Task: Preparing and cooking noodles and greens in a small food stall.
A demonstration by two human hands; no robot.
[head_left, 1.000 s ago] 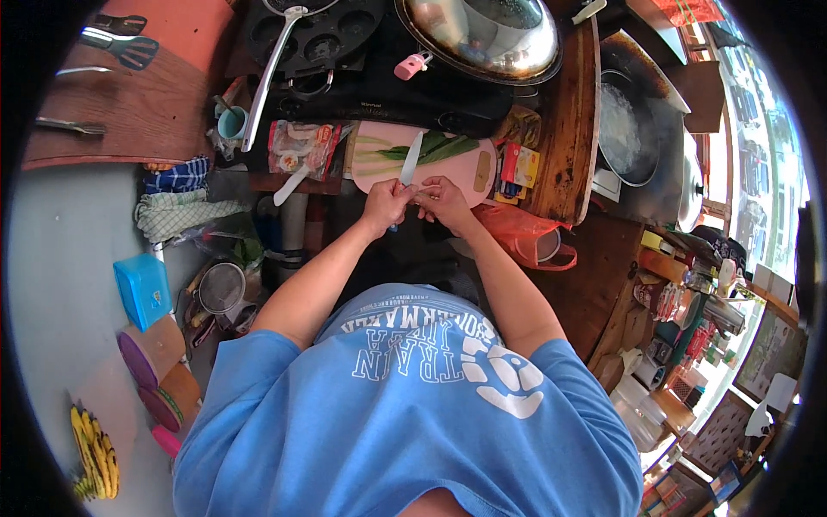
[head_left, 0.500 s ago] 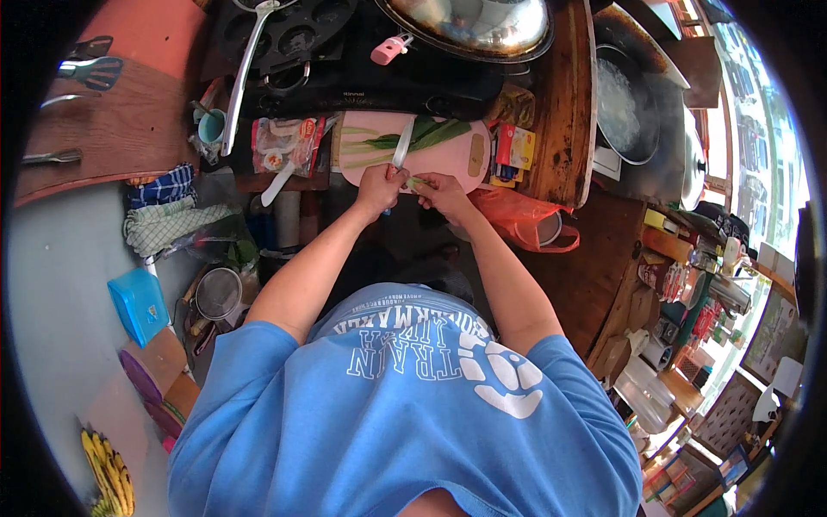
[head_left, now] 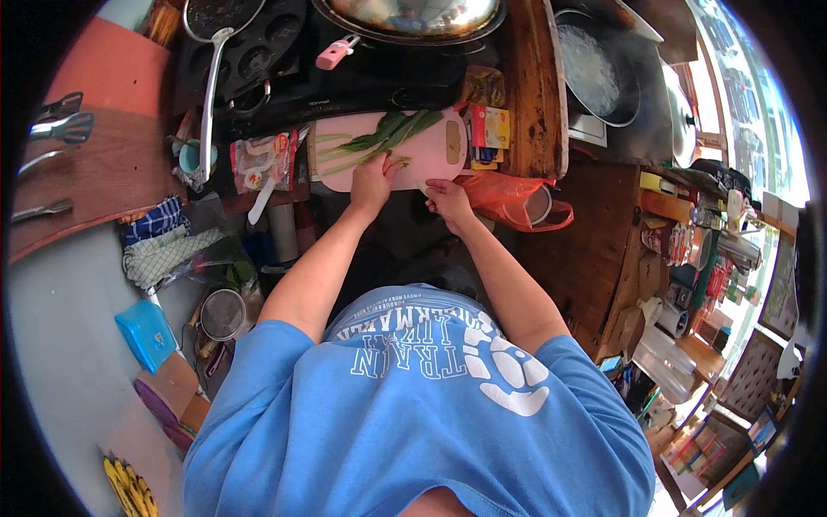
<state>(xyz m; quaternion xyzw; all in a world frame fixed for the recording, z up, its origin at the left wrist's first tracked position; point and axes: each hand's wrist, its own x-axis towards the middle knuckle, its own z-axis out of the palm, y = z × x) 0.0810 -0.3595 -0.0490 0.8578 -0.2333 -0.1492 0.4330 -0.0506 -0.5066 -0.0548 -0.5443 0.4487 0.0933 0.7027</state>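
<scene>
A pink cutting board (head_left: 439, 155) holds long green leafy stalks (head_left: 396, 129) with pale stems. My left hand (head_left: 373, 183) reaches onto the board's lower middle, its fingers closed around something small at the stems, partly green and hard to make out. My right hand (head_left: 450, 200) is at the board's front edge, apart from the left, its fingers closed on a small pale thing that I cannot make out. I see no knife blade clearly.
A black stove (head_left: 362, 82) carries a lidded pan (head_left: 409, 17) and a molded pan (head_left: 284, 34). A red bag (head_left: 504, 202) sits right of my hands, beside a wooden panel (head_left: 530, 129). A pot (head_left: 594, 69) stands beyond it. Packets (head_left: 258, 159) lie left of the board.
My hands have moved apart. My left hand has gone up onto the board, and the knife blade that pointed up from it is no longer visible. The view has shifted slightly.
</scene>
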